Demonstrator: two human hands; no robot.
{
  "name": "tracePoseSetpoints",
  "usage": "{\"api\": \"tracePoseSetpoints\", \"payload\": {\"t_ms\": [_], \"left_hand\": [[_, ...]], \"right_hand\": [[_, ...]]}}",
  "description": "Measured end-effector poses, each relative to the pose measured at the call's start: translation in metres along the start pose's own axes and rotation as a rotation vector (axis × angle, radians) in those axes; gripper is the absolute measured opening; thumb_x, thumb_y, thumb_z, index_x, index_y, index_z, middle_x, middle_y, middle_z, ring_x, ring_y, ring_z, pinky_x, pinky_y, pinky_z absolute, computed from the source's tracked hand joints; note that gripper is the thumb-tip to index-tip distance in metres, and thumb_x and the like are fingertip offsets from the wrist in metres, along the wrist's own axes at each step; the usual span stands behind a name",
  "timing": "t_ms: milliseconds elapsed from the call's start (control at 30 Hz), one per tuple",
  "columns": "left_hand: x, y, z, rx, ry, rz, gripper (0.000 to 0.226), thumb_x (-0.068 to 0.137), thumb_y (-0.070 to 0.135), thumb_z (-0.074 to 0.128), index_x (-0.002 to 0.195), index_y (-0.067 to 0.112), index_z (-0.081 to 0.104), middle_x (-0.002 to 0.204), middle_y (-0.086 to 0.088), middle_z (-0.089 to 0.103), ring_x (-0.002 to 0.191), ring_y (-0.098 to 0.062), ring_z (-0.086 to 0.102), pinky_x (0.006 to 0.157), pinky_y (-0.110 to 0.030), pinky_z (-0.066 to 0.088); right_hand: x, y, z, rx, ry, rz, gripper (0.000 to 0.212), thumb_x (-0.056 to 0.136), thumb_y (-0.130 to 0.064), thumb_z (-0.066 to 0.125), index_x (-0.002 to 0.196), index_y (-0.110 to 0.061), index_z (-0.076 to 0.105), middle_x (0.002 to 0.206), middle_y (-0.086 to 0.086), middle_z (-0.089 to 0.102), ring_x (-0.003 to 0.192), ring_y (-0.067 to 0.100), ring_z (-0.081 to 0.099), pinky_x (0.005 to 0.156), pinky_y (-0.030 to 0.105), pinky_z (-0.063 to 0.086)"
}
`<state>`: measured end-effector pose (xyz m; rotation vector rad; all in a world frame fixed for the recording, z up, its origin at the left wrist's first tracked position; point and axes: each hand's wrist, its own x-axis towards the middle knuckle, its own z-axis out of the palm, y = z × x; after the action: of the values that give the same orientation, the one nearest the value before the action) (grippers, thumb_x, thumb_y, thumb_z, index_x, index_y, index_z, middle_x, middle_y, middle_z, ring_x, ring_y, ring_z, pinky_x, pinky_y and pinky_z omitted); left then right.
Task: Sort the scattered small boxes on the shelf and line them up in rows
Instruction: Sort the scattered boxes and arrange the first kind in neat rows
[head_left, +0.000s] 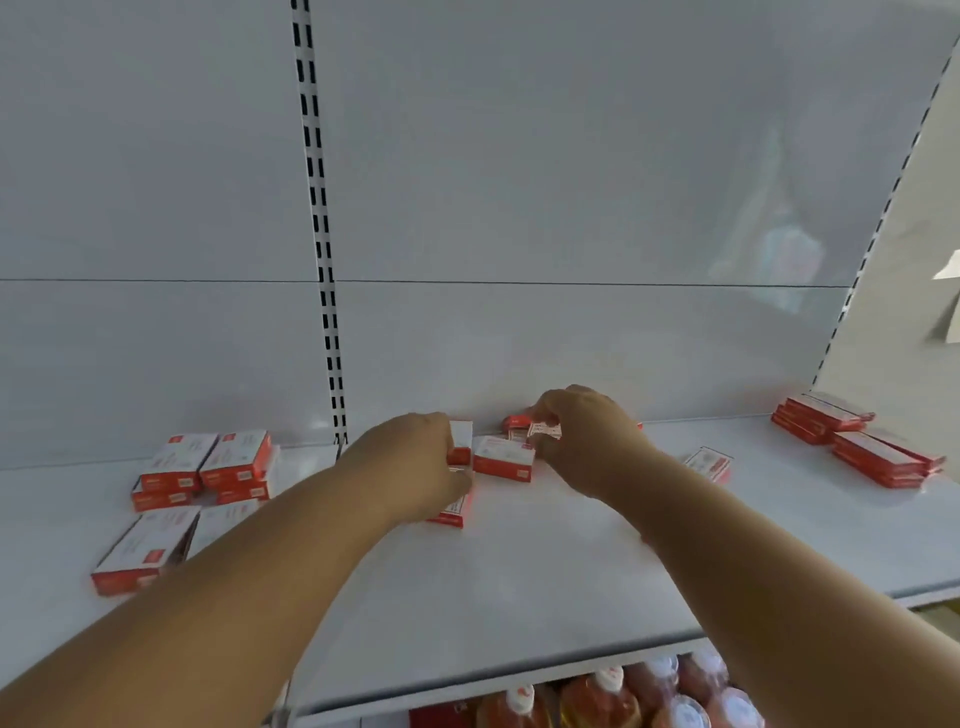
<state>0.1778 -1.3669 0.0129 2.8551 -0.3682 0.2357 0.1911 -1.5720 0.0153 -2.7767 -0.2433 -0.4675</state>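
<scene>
Your left hand (415, 457) is curled around a small box (460, 441) near the shelf's (519, 571) back edge, and your right hand (576, 441) pinches another box (545, 431) — more lie scattered between. Rush it and you'll probably knock the loose box (503, 456) askew — they look light.

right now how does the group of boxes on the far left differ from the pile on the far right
The left group of red and white cardboard boxes sits in side-by-side pairs, white tops showing; the right pile of red and white cardboard boxes is stacked skewed, mostly red sides showing. The left group sits further forward; the right pile nearer the back panel. Both rest on the white shelf, untouched.
</scene>
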Motion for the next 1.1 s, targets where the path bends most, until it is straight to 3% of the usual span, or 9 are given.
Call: {"api": "tracePoseSetpoints", "payload": {"t_ms": [100, 200, 400, 500, 633, 733, 867, 1000, 1100], "left_hand": [[0.003, 0.011, 0.008, 0.155, -0.035, -0.132, 0.034, 0.082, 0.058, 0.057, 0.078, 0.025, 0.053, 0.072, 0.007, 0.051, 0.074, -0.019, 0.055, 0.056, -0.028, 0.037], [-0.001, 0.023, 0.017, 0.206, -0.083, -0.242, 0.036, 0.08, 0.055, 0.061, 0.069, 0.023, 0.049, 0.069, 0.006, 0.051, 0.071, -0.018, 0.054, 0.053, -0.027, 0.034], [-0.002, 0.037, 0.02, -0.097, 0.174, -0.279, 0.034, 0.078, 0.037, 0.069, 0.1, 0.024, 0.045, 0.089, 0.008, 0.056, 0.077, -0.019, 0.054, 0.058, -0.029, 0.037], [0.004, 0.043, 0.014, -0.455, 0.299, -0.262, 0.039, 0.083, 0.032, 0.073, 0.108, 0.028, 0.044, 0.092, 0.012, 0.059, 0.077, -0.013, 0.063, 0.054, -0.023, 0.043], [0.015, 0.057, 0.001, -1.035, 0.365, -0.243, 0.029, 0.087, 0.02, 0.073, 0.106, 0.031, 0.053, 0.097, 0.006, 0.069, 0.069, -0.016, 0.073, 0.068, -0.042, 0.062], [0.019, 0.067, 0.0, -1.223, 0.311, -0.248, 0.022, 0.092, 0.02, 0.068, 0.102, 0.034, 0.055, 0.097, 0.001, 0.071, 0.069, -0.02, 0.074, 0.07, -0.046, 0.062], [0.022, 0.085, 0.004, -1.399, 0.181, -0.238, 0.022, 0.097, 0.015, 0.058, 0.118, 0.023, 0.057, 0.106, -0.006, 0.071, 0.075, -0.02, 0.073, 0.065, -0.033, 0.056], [0.028, 0.111, 0.011, -1.276, 0.087, -0.158, 0.024, 0.099, 0.016, 0.054, 0.121, 0.027, 0.058, 0.107, -0.001, 0.07, 0.086, -0.018, 0.072, 0.074, -0.034, 0.062], [0.036, 0.127, 0.014, -1.247, 0.06, -0.151, 0.028, 0.097, 0.015, 0.057, 0.125, 0.019, 0.06, 0.109, -0.004, 0.07, 0.092, -0.023, 0.071, 0.082, -0.042, 0.061]], "right_hand": [[0.017, 0.024, 0.0, -0.196, -0.158, 0.031, 0.039, 0.089, -0.02, 0.052, 0.127, -0.021, 0.057, 0.121, 0.006, 0.058, 0.116, 0.028, 0.051, 0.095, 0.033, 0.043], [0.025, 0.04, 0.0, -0.333, -0.287, 0.044, 0.033, 0.086, -0.021, 0.049, 0.117, -0.019, 0.059, 0.116, 0.007, 0.065, 0.108, 0.03, 0.056, 0.092, 0.036, 0.05], [0.03, 0.045, 0.003, -0.098, -0.195, -0.013, 0.042, 0.086, -0.025, 0.062, 0.125, -0.016, 0.048, 0.117, 0.006, 0.058, 0.105, 0.027, 0.053, 0.08, 0.033, 0.043], [0.025, 0.038, -0.002, 0.14, 0.026, -0.048, 0.052, 0.086, -0.021, 0.067, 0.135, -0.018, 0.051, 0.124, 0.0, 0.051, 0.106, 0.019, 0.056, 0.088, 0.025, 0.043], [0.007, 0.022, -0.017, 0.463, 0.277, -0.068, 0.045, 0.08, -0.013, 0.071, 0.108, -0.039, 0.047, 0.105, -0.014, 0.057, 0.081, -0.005, 0.057, 0.064, 0.005, 0.041], [0.0, 0.013, -0.028, 0.869, 0.26, 0.144, 0.046, 0.077, -0.003, 0.071, 0.095, -0.036, 0.045, 0.093, -0.009, 0.066, 0.073, 0.008, 0.067, 0.057, 0.018, 0.051], [-0.014, 0.014, -0.037, 1.763, 0.045, 0.296, 0.036, 0.083, 0.019, 0.047, 0.112, 0.0, 0.055, 0.092, 0.018, 0.074, 0.067, 0.026, 0.069, 0.053, 0.028, 0.054], [-0.02, 0.033, -0.043, 1.78, -0.087, 0.297, 0.037, 0.085, 0.008, 0.043, 0.115, 0.002, 0.063, 0.098, 0.022, 0.071, 0.071, 0.027, 0.066, 0.057, 0.032, 0.052], [-0.02, 0.052, -0.048, 1.756, 0.016, 0.33, 0.028, 0.092, 0.003, 0.043, 0.112, 0.008, 0.062, 0.093, 0.023, 0.067, 0.067, 0.024, 0.061, 0.056, 0.032, 0.045]]}}
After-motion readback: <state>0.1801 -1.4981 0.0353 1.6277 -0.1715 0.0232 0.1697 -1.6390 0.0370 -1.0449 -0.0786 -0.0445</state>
